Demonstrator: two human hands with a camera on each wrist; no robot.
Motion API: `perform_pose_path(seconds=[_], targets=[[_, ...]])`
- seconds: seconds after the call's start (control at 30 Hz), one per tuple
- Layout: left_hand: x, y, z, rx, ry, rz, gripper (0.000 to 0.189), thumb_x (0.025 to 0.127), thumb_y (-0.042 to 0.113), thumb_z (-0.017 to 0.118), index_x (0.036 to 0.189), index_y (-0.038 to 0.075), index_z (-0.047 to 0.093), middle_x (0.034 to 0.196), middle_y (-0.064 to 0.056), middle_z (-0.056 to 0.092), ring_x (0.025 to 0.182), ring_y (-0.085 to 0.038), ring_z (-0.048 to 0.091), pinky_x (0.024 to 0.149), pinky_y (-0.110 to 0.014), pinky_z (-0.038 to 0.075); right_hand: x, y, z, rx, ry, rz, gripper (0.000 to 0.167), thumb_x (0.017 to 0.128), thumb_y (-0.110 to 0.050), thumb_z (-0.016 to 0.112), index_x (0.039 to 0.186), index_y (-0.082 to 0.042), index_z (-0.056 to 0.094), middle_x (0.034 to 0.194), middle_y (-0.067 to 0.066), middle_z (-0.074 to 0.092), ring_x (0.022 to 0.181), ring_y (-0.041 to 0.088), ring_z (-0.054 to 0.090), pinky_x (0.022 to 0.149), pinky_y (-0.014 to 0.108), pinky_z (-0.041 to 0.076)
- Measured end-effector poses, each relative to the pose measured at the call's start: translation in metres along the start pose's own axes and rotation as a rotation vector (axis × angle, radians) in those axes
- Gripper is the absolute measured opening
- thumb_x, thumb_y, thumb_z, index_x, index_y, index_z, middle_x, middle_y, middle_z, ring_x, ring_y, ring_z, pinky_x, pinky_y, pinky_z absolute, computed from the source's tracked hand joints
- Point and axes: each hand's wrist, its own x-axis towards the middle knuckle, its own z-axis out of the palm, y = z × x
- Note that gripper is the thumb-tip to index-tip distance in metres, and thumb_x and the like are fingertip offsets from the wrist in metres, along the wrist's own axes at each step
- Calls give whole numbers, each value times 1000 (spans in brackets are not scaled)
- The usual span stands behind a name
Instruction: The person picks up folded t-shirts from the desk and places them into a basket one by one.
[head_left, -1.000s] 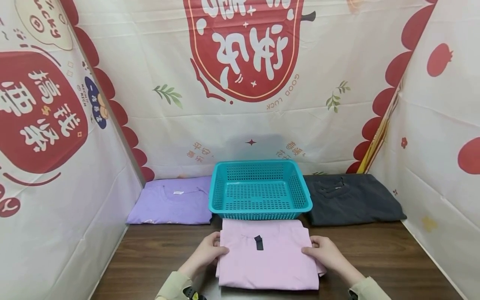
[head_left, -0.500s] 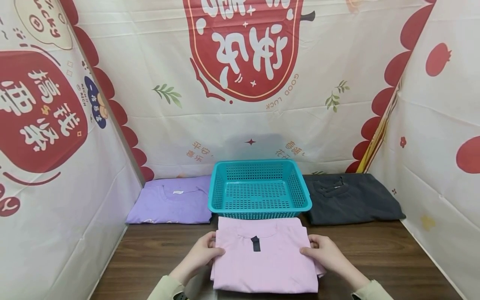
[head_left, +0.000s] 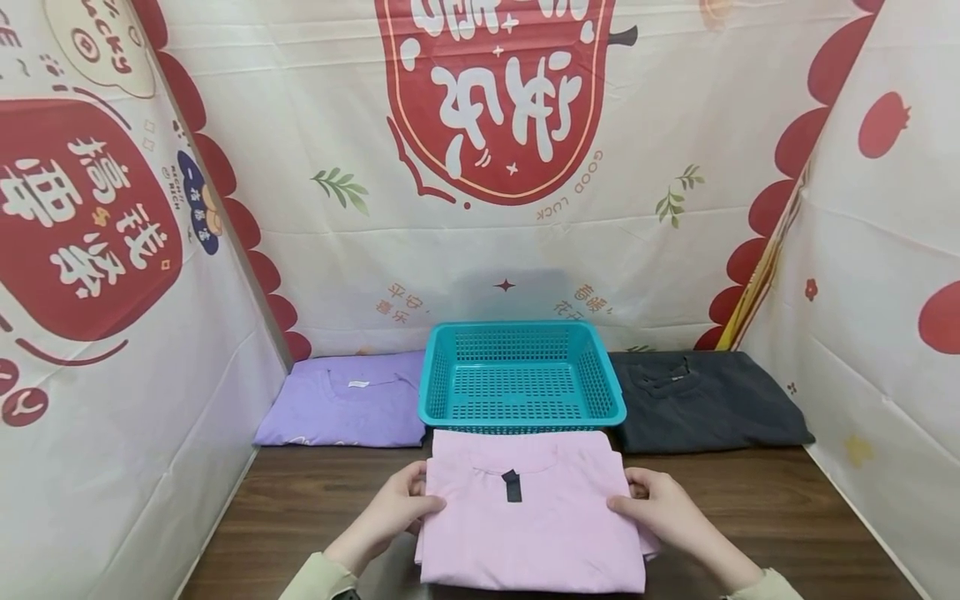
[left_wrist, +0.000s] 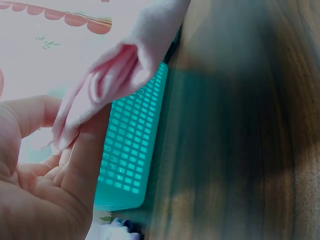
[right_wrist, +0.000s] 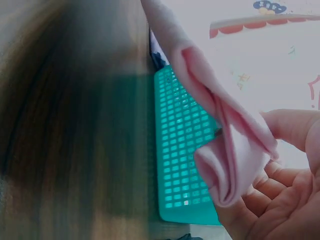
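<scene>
One folded pink shirt (head_left: 532, 533), pinched at both sides
It's right between the left hand (head_left: 390, 510) and right hand (head_left: 666, 508), thumbs on top. Just past the grip: one teal basket (head_left: 522, 422), with one purple shirt (head_left: 345, 417) beyond the left, one dark shirt (head_left: 716, 408) beyond the right.

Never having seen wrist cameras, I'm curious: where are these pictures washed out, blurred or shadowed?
Head view: fairly even light, pink garment and teal basket clear, a soft shadow on the backdrop behind the basket; left wrist view: backdrop largely washed out, wood-grain table smeared and hazy; right wrist view: backdrop largely washed out, table dark and blurred.
</scene>
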Motion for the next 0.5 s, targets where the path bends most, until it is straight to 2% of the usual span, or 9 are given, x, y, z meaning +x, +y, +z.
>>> perform_pose_path(seconds=[0.3,0.5], targets=[[1,18,-4,-9,-28,17,59,82,2,66,134,-8,40,80,-8,64,65,-17,63,53,-34,55,1,-13,-13,6,-28,-5,38,82,-20,75,108,6,64,76,3,62,67,11,56,56,25,49],[9,28,-9,15,-40,34,63,83,3,66,137,-10,37,83,-9,65,68,-18,64,55,-36,56,8,-21,-19,-15,-17,-23,30,82,-20,75,100,2,65,71,2,59,63,11,53,53,25,46]])
